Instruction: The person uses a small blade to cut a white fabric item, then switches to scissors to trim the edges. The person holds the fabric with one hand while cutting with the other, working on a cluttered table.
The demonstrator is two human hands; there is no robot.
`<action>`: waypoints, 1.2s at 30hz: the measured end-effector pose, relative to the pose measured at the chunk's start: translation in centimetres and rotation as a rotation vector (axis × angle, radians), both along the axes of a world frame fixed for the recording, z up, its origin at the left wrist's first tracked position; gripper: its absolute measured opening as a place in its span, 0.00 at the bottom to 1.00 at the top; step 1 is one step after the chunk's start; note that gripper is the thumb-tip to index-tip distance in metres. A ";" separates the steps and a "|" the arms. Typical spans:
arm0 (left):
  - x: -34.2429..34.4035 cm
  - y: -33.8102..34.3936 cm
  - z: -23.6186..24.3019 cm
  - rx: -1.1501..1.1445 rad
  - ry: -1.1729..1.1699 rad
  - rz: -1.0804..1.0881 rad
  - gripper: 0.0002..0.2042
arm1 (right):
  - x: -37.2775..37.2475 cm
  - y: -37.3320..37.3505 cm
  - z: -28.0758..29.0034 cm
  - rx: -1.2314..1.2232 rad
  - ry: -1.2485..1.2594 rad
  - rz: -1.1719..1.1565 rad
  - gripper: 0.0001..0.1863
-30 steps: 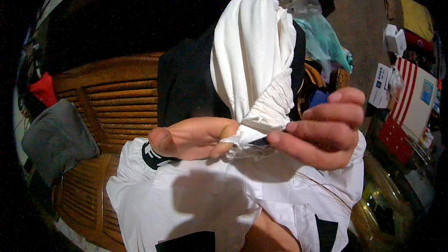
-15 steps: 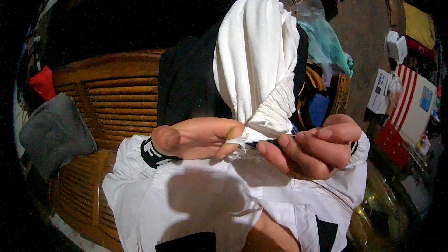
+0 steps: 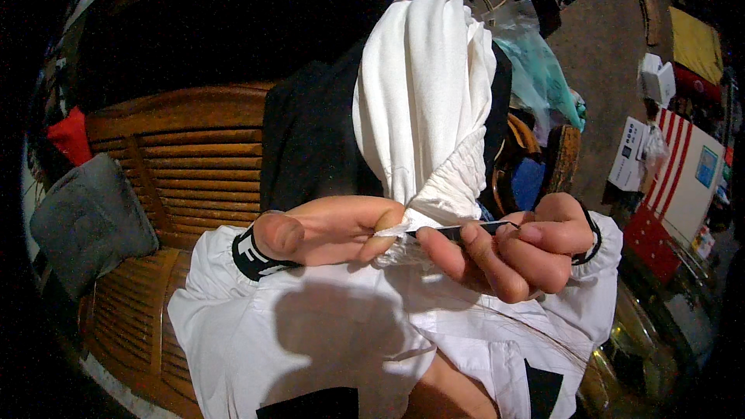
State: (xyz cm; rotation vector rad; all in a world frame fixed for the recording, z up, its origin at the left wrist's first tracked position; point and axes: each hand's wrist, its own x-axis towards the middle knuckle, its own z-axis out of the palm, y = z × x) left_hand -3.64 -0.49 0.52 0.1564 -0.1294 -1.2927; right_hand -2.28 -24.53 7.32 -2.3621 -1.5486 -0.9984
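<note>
One slatted wooden seat (image 3: 206, 151) is occupying the left of the room, with one grey cushion (image 3: 93, 217) resting on it. Nearest, the left hand (image 3: 330, 233) is pinching the near edge of one white cloth (image 3: 423, 93) between narrowed fingers; the right hand (image 3: 512, 252) is closing around one slim dark object (image 3: 490, 226) beside that edge. The gathered cloth is extending centrally beyond both. Farther right, brown floor (image 3: 609, 46) is running between one translucent bag (image 3: 524, 50) and one white carton (image 3: 630, 155) bearing small, illegible print.
</note>
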 end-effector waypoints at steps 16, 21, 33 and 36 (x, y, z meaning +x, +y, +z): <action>0.3 -0.6 -0.3 -0.030 -0.060 0.038 0.41 | -0.3 0.4 -1.4 0.054 -0.163 -0.205 0.02; 0.2 0.5 -0.6 -0.021 -0.153 -0.015 0.41 | -0.6 -1.9 0.3 -0.058 0.038 -0.436 0.13; 0.5 0.4 0.4 -0.025 -0.070 -0.019 0.41 | -2.3 -1.4 -2.3 0.195 -0.108 -0.261 0.06; 0.5 0.3 0.5 -0.021 -0.072 -0.019 0.41 | -2.6 -1.2 -2.8 0.221 -0.124 -0.290 0.06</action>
